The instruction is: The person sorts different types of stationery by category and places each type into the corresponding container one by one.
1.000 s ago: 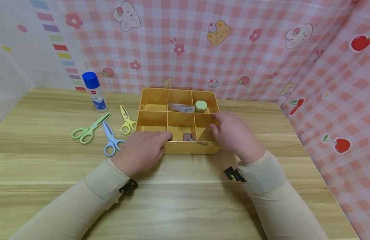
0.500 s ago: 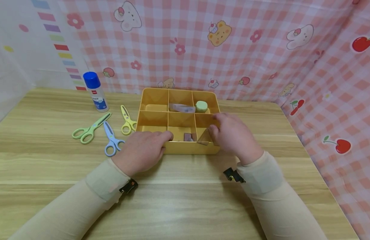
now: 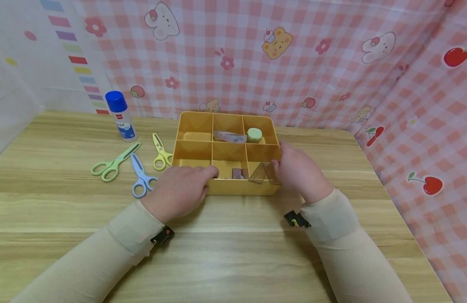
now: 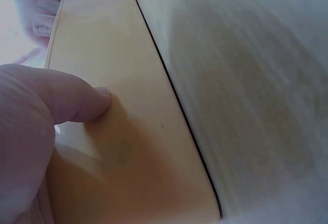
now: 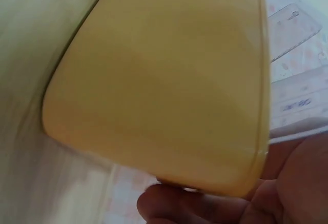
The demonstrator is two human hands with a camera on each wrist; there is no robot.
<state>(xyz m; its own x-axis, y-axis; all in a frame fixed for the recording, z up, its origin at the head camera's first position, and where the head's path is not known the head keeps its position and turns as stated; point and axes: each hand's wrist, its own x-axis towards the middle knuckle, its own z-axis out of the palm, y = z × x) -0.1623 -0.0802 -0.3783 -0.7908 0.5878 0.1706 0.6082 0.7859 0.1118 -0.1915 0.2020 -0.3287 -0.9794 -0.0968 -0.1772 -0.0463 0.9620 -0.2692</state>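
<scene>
A yellow six-compartment organizer box (image 3: 242, 187) stands on the table with both hands on it. My left hand (image 3: 176, 191) grips the front wall left of centre; in the left wrist view its thumb (image 4: 77, 95) presses the outer face. At the right end, my right hand (image 3: 302, 174) holds the side wall, thumb over the rim, with curled fingers (image 5: 189, 203) around the far corner in the right wrist view. Clear triangular plastic (image 3: 259, 173) pokes up from the front right compartment. A small purplish block (image 3: 237, 173) lies in the front middle one.
Behind, the box holds a clear flat piece (image 3: 230, 136) and a pale green rounded item (image 3: 254, 135). Left of it lie green scissors (image 3: 112, 165), blue scissors (image 3: 140, 176) and yellow scissors (image 3: 161, 153). A blue-capped glue bottle (image 3: 121, 115) stands upright near the checked curtain (image 3: 195, 46).
My right hand has shifted slightly right, from over the front right compartment to the box's right wall, exposing more of the clear triangular plastic. The left hand stays put.
</scene>
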